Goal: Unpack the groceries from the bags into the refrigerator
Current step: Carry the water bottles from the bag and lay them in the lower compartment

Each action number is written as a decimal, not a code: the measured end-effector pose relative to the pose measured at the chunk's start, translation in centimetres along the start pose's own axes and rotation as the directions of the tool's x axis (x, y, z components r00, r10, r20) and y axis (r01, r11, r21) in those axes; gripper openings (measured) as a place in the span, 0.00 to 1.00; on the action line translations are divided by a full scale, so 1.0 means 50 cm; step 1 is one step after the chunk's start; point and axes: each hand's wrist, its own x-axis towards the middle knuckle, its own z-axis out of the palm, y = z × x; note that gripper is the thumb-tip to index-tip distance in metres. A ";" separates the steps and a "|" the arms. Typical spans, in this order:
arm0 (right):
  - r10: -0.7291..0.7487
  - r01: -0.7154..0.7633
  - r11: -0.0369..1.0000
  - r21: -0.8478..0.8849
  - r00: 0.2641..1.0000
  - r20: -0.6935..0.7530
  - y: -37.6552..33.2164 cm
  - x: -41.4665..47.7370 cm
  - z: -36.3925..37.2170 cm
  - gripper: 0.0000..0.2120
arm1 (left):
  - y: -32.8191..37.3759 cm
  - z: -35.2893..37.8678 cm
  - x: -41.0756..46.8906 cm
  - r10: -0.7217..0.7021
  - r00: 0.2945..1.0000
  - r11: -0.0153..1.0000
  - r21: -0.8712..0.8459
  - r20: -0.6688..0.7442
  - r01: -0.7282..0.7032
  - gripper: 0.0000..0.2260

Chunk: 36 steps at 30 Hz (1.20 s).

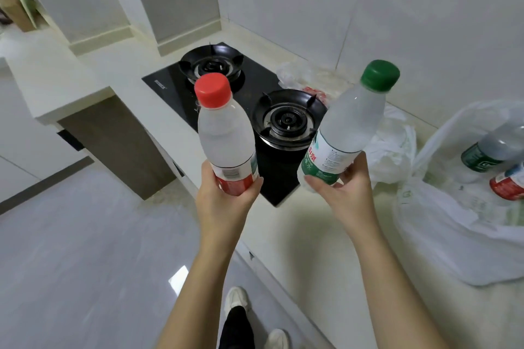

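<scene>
Holding one water bottle in each hand, you stand facing the kitchen countertop (312, 235). Your left hand (226, 201) grips the base of the red-capped water bottle (224, 133), with fingers curled round its red label. This bottle stands nearly upright in the air over the near side of the black gas hob (167, 79).

Your right hand (348, 193) grips the lower part of the green-capped water bottle (348, 125), thumb across the green-and-white label. This one tilts with its cap up and to the right. The two bottles are apart, not touching.

To your right, an open white plastic bag (442, 235) lies on the countertop. Inside it a green-labelled bottle (482, 156) lies just beside a red-labelled bottle (507, 184). A crumpled plastic bag (391, 147) sits between the hob and the open bag.
</scene>
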 end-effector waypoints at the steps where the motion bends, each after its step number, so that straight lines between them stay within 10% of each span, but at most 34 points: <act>1: -0.011 0.011 1.000 0.005 1.000 -0.001 -0.013 -0.005 0.000 0.32 | 0.012 -0.012 -0.008 0.006 1.000 1.000 0.001 -0.009 -0.006 0.24; 21: -0.142 0.145 0.988 -0.045 0.987 0.077 -0.158 -0.024 0.070 0.32 | 0.134 -0.156 -0.017 0.105 0.972 0.994 -0.005 -0.210 -0.109 0.33; 36: -0.218 0.206 0.976 0.072 0.898 0.382 -0.204 -0.097 0.411 0.33 | 0.097 -0.504 -0.028 0.059 0.846 0.998 0.013 -0.531 -0.062 0.30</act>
